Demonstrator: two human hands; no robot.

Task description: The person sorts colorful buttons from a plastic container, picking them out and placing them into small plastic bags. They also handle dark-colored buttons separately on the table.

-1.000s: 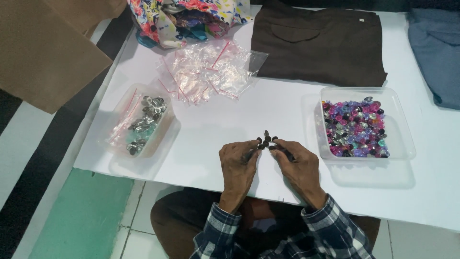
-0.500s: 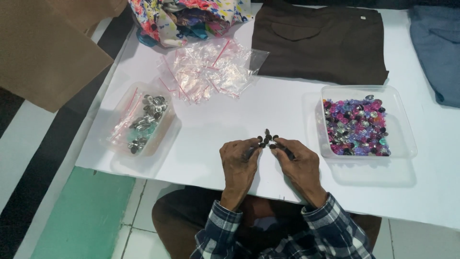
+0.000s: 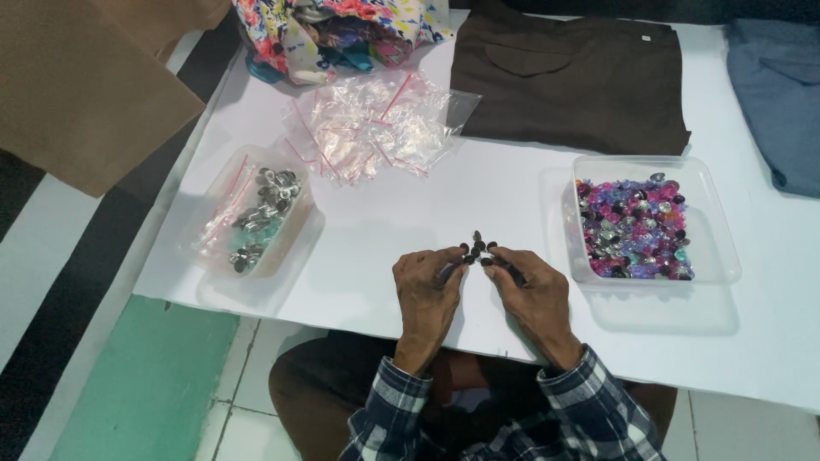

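I'm looking down at a white table (image 3: 478, 192) that's taking up most of the view. A dark brown garment (image 3: 568, 81) is lying folded at the far side, with a blue-grey one (image 3: 781, 94) just off to its right and a bright floral cloth bundle (image 3: 333, 30) at far left. Near that bundle a heap of small clear zip bags (image 3: 371, 128) is spreading out. A clear tub of purple and pink beads (image 3: 636, 226) is sitting right of the hands, and a smaller clear tray of silvery metal bits (image 3: 252, 218) is sitting well off to the left.

Both hands are working at the near edge. The left hand (image 3: 427, 294) and right hand (image 3: 534, 294) are each pinching closed on a little cluster of dark beads (image 3: 477, 248), held between the fingertips just above the table, between the two containers. I can't tell whether the beads are strung on something or loose.

Where I'm seeing trouble: the pieces are tiny and the grip is fingertip-only, so a slip could be sending them rolling off the near edge onto the floor. The bead tub is also close to the right wrist, so a careless sweep could be knocking it.
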